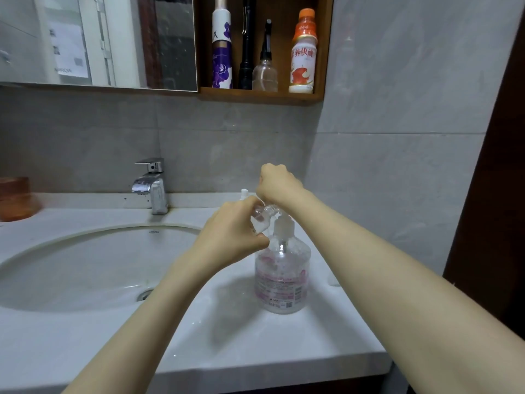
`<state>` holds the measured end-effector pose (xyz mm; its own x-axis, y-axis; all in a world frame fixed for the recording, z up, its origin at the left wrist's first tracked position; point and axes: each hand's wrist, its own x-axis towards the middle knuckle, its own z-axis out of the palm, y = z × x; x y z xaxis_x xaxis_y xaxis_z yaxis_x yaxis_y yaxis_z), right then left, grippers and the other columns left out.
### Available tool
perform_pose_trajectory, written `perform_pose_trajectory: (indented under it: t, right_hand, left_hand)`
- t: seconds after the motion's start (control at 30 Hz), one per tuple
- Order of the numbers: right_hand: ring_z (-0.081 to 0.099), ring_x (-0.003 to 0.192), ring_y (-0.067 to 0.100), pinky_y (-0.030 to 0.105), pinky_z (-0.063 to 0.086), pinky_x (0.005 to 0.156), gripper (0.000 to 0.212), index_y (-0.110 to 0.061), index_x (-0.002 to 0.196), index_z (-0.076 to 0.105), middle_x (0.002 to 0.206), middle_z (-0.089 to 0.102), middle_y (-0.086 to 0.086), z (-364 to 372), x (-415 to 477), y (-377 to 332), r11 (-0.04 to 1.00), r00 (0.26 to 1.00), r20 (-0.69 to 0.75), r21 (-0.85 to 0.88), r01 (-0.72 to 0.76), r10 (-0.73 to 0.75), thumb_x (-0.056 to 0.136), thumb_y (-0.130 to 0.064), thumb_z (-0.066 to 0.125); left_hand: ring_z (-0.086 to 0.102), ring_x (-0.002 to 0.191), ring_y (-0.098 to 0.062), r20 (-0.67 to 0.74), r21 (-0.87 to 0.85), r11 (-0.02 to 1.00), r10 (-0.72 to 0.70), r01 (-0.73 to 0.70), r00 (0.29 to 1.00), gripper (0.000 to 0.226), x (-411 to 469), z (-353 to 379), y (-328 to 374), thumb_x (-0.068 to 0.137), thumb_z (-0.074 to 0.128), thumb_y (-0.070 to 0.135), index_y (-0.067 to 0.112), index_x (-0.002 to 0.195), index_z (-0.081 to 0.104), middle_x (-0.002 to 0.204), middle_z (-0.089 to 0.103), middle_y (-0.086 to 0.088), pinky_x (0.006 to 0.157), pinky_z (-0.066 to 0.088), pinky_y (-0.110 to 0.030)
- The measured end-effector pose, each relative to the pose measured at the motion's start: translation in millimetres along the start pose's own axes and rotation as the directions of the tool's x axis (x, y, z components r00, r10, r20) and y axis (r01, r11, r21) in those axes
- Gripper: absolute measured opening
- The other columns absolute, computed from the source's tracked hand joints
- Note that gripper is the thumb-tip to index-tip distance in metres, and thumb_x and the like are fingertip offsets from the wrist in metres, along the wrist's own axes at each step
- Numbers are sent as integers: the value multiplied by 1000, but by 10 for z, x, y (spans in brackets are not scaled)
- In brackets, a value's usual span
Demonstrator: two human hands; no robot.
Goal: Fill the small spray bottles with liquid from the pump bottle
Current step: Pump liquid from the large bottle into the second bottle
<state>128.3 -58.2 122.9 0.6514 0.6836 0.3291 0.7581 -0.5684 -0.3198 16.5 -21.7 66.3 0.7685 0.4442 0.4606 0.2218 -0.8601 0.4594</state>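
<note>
Left hand grips tilted spray bottle; right hand fisted above.

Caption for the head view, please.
The left hand holds a small spray bottle tilted at the spout of the pump bottle; the fisted right hand sits over its pump head.

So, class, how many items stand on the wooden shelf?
4, left to right: a purple-flowered can, a black torch, a clear nozzle bottle, an orange-capped drink bottle. Others may hide behind.

You're at a home bathroom vanity — white basin, chrome faucet, mirror above, grey wall tiles — wooden shelf holding bottles.
</note>
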Motion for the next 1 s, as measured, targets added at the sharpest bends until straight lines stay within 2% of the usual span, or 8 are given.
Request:
perform_pose_trajectory:
  t: [0.13, 0.27, 0.53, 0.63, 0.7, 0.77, 0.8, 1.0]
  right_hand:
    - [54, 109, 34, 32, 36, 76, 26, -10, 111, 53, 121, 54, 13, -51, -7, -24, 1000, 997, -69, 6, 20, -19, 87, -7, 44]
    - [53, 112, 33, 32, 38, 80, 28, -10, 116, 54, 124, 53, 13, -71, -6, -30, 1000, 999, -46, 28, 5, -3, 89, -12, 49]
    - [53, 109, 35, 34, 39, 79, 27, -8, 115, 53, 123, 51, 13, -79, -11, -53, 998, 999, -39, 52, 26, -24, 89, -13, 48]
    - [53, 107, 35, 33, 39, 78, 26, -8, 115, 53, 122, 50, 13, -85, -15, -42, 999, 999, -42, 44, 32, -30, 90, -12, 48]
    - [54, 101, 35, 32, 39, 75, 18, -8, 105, 54, 120, 51, 13, -53, -5, -39, 999, 999, -22, 26, 29, -29, 88, -9, 47]
    - [52, 88, 34, 31, 39, 72, 3, -9, 84, 50, 117, 52, 13, -3, 2, -31, 1000, 999, 42, -1, 16, -16, 86, -7, 49]
    - [50, 85, 33, 31, 40, 71, 5, -10, 82, 47, 117, 52, 13, 27, 9, -19, 1000, 998, 67, -7, 7, -6, 86, -7, 50]
    - [54, 102, 34, 32, 40, 77, 25, -8, 112, 53, 120, 51, 13, 0, 4, 11, 1000, 1000, 7, 19, 3, -4, 88, -8, 47]
  left_hand:
    - [63, 84, -18, 15, 33, 999, 18, -19, 1000, 45, 22, -44, 9, 66, 61, 14, 18, 111, 56, 99, 62, 11, 76, 53, -41]
    - [63, 83, -19, 17, 46, 999, 28, -29, 999, 48, 40, -64, 5, 66, 60, 14, 18, 114, 56, 103, 64, 9, 75, 53, -41]
    - [63, 83, -20, -26, 11, 1000, 18, -18, 999, 59, 39, -60, -3, 52, 46, 29, 19, 110, 57, 99, 65, 10, 74, 53, -42]
    - [63, 84, -20, -43, -7, 1000, 18, -18, 999, 55, 44, -30, -17, 54, 49, 29, 19, 108, 57, 96, 66, 8, 74, 53, -41]
    - [63, 82, -20, -32, -6, 1000, 21, -21, 999, 51, 36, -15, -26, 56, 52, 27, 19, 106, 57, 94, 66, 9, 74, 53, -41]
    - [64, 81, -19, -16, -11, 1000, 13, -13, 1000, 53, 14, 3, -33, 53, 50, 29, 20, 105, 57, 93, 66, 10, 74, 53, -41]
    - [64, 81, -19, -15, -19, 1000, 6, -6, 1000, 54, 1, 22, -38, 52, 49, 29, 20, 105, 57, 92, 66, 9, 75, 52, -41]
    - [63, 82, -19, -2, -23, 1000, 15, -15, 1000, 52, 12, 19, -4, 58, 55, 26, 18, 109, 56, 94, 62, 13, 76, 53, -41]
